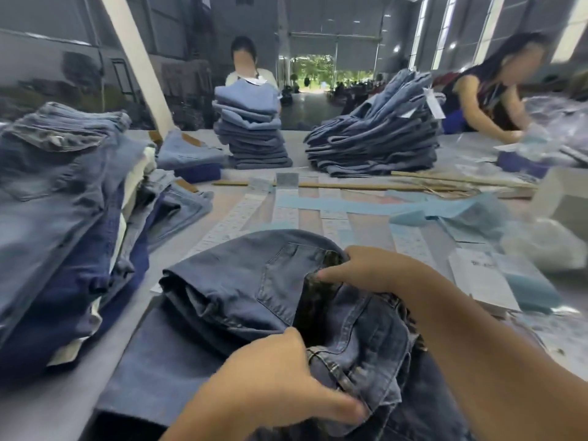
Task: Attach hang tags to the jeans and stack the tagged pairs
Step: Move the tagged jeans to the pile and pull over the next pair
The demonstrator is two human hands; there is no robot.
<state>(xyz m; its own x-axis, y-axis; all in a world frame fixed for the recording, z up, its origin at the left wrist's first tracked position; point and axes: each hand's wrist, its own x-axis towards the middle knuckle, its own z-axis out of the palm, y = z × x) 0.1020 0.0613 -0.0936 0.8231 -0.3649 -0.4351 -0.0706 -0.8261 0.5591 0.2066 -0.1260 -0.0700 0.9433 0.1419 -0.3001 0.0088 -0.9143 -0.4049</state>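
A folded pair of dark blue jeans (pixel 241 281) lies in front of me on the table, back pocket up. My left hand (pixel 280 377) grips the waistband at its near edge, fingers curled over the denim. My right hand (pixel 366 268) holds the far side of the waistband, thumb pointing left and fingers tucked inside the opening. Rows of paper hang tags (pixel 286 214) lie flat on the table beyond the jeans. No tag is visible on this pair.
A tall pile of jeans (pixel 63 218) stands at my left. Two more stacks (pixel 254 135) (pixel 375 138) rise at the table's far side, with two people behind them. Wooden sticks (pixel 366 186), blue paper, a white bag (pixel 547 246) and a box lie to the right.
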